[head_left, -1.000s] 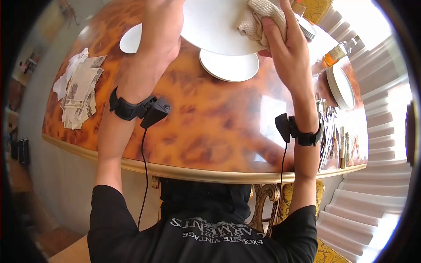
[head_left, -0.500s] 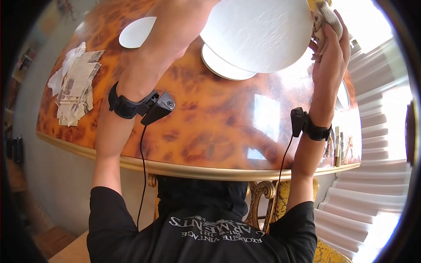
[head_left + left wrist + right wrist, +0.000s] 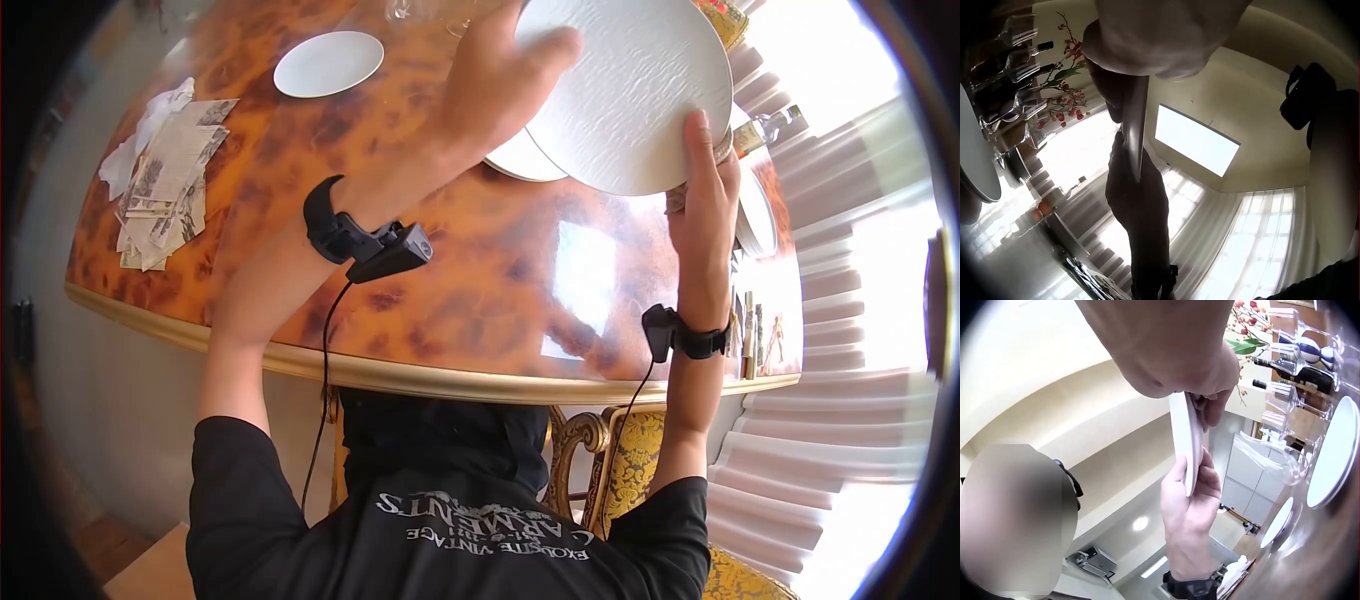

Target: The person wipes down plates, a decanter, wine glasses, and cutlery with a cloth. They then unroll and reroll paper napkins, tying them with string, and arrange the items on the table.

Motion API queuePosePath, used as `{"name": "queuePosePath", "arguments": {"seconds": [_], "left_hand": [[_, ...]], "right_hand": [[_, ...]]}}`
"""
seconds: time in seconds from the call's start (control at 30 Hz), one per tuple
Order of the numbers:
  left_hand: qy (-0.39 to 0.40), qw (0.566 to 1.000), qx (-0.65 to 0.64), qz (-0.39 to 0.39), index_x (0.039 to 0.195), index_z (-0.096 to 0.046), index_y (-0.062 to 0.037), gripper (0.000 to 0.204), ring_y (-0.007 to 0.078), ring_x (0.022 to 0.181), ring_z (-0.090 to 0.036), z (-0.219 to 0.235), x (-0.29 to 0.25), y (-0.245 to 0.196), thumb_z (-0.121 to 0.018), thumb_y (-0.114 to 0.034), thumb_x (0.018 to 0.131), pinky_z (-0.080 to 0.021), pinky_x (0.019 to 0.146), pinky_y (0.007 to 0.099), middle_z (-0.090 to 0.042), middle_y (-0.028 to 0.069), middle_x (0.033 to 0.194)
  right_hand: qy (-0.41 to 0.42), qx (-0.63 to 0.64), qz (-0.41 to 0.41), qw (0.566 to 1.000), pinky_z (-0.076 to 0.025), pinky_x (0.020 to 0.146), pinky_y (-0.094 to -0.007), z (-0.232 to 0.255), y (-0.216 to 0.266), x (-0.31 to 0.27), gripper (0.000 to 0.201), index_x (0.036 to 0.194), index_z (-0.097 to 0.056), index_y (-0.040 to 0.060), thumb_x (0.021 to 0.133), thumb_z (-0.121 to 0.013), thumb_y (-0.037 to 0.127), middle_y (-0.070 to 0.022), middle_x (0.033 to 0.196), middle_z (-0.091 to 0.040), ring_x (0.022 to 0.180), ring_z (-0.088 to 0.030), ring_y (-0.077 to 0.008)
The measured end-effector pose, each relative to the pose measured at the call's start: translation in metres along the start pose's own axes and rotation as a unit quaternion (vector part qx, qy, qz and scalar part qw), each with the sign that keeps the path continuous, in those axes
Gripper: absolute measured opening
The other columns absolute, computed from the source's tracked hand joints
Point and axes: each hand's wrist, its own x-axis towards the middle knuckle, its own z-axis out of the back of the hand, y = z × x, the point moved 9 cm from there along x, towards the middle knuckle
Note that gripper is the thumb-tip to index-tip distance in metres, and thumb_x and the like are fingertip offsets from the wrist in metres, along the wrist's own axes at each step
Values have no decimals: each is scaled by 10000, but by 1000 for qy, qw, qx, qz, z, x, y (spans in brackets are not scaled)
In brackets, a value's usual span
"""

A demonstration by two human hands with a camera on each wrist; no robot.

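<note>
A white plate (image 3: 630, 95) with a rippled face is held up tilted over the table. My left hand (image 3: 510, 75) grips its left edge, thumb lying on the face. At the lower right edge my right hand (image 3: 707, 190) pinches the plate, thumb on the face and fingers behind. A beige cloth (image 3: 677, 199) shows under that hand, mostly hidden behind the plate. Seen edge-on in the right wrist view, the plate (image 3: 1186, 444) stands between both hands. Below it, another white plate (image 3: 522, 160) lies on the table, partly covered in the head view.
An oval-looking white plate (image 3: 330, 64) lies at the far left of the glossy table (image 3: 440, 290). Old printed papers (image 3: 170, 185) spread along the left. A bottle (image 3: 768, 128) and stacked plates (image 3: 758, 215) are on the right. Wine glasses (image 3: 1282, 394) stand beyond.
The right hand has gone from wiping across the plate with the cloth, out past its right side, to gripping its lower right edge. My left hand has moved right and into fuller view.
</note>
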Motion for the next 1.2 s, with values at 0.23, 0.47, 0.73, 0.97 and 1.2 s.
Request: {"name": "queuePosePath", "arguments": {"seconds": [0.23,0.47,0.73,0.97,1.2], "left_hand": [[358,924,43,125,1241,-551,89,408,172,957,-639,-43,1,-9,-622,-183,945,-525,808,300,-669,121,1071],[194,975,3,111,1259,-585,3,405,99,897,-637,15,4,-3,-649,-239,941,-529,809,264,-673,47,1042],[85,988,103,77,1119,-613,52,319,116,811,-621,51,-25,-27,-610,-221,952,-516,725,279,-676,72,933],[124,967,50,218,1155,-598,66,334,123,861,-619,78,-45,6,-580,-209,967,-512,775,295,-681,88,963],[147,958,129,209,1063,-585,64,278,121,799,-583,90,-26,36,-545,-201,988,-494,726,314,-634,74,875]], "right_hand": [[13,-108,110,988,-512,665,-246,-11,26,-14,426,1159,-601,-47,963,-632,330,-65,929,-671,761,-624,-101],[135,-131,79,979,-517,685,-251,-43,15,-24,443,1185,-573,-41,969,-615,343,-62,934,-676,788,-626,-96],[75,34,22,996,-517,667,-251,-78,-33,-47,454,1298,-487,-16,990,-587,302,-54,1056,-622,921,-599,-94],[246,-97,-12,964,-450,567,-211,-91,-22,-42,422,1206,-547,-25,1001,-547,344,-8,846,-620,684,-570,-59],[154,-12,-99,983,-520,481,-236,-72,-70,-47,450,1227,-524,-2,1017,-483,393,-57,873,-636,610,-623,-103]]}}
